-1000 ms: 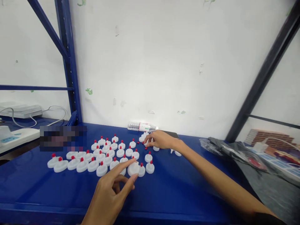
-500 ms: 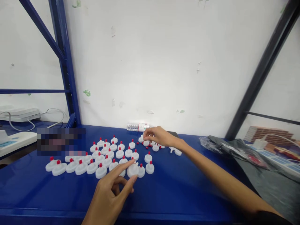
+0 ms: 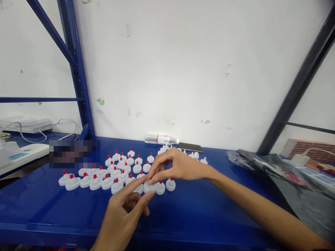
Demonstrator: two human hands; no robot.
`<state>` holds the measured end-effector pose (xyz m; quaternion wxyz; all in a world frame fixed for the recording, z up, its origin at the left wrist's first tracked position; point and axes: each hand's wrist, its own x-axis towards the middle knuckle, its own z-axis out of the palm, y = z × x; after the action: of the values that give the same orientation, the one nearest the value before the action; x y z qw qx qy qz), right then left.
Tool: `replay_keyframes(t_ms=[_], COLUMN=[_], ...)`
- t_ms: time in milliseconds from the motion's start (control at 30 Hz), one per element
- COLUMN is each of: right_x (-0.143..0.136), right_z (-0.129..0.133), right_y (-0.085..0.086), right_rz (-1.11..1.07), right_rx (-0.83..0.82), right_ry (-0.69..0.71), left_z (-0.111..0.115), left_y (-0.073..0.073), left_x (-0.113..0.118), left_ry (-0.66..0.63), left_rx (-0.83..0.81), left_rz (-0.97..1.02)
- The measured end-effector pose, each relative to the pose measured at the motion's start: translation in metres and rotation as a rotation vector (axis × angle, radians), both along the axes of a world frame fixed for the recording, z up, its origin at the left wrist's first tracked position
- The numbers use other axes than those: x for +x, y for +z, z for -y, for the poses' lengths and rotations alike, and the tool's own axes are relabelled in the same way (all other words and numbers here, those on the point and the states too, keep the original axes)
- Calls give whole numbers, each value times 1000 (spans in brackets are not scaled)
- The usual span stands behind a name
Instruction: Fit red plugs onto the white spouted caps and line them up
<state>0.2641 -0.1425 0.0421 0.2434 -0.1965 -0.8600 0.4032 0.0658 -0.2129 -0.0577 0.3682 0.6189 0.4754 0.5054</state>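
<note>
My left hand (image 3: 125, 205) pinches a white nozzle lid (image 3: 148, 187) between thumb and forefinger, just above the blue table. My right hand (image 3: 169, 165) comes in from the right, its fingertips closed on a small red cap (image 3: 151, 177) at the lid's spout. The fingers partly hide the cap, so I cannot tell how far it sits on the spout. To the left stand several white nozzle lids with red caps (image 3: 96, 182), spouts upward. Behind my right hand lie several lids with bare spouts (image 3: 203, 160), partly covered by it.
A clear plastic bottle (image 3: 161, 139) lies by the wall, beside a dark phone (image 3: 192, 147). Grey fabric and plastic bags (image 3: 267, 170) lie at right. A power strip (image 3: 28, 153) and a blue metal post (image 3: 75, 69) are at left.
My right hand has come from the far pile toward me and left, meeting the lid in my left hand. A red cap now shows at its spout. The view has shifted slightly.
</note>
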Motion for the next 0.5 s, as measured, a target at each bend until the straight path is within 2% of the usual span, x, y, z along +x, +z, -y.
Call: replay_keyframes(t_ms=[167,267,400,500], right_x=[-1,3,15,23], right_z=[3,-5,-30,-53], right_y=[-1,0,-4,-20], right_rz=[3,22,8,67], right_rx=[70,71,144,200], right_ry=[-13,-68,-288,-444], left_z=[2,7,12,14], left_y=[0,2,6,8], left_x=[3,7,10,10], left_ry=[35,56,68,47], left_rx=[-5,39,63,58], left_rz=[41,106,141,125])
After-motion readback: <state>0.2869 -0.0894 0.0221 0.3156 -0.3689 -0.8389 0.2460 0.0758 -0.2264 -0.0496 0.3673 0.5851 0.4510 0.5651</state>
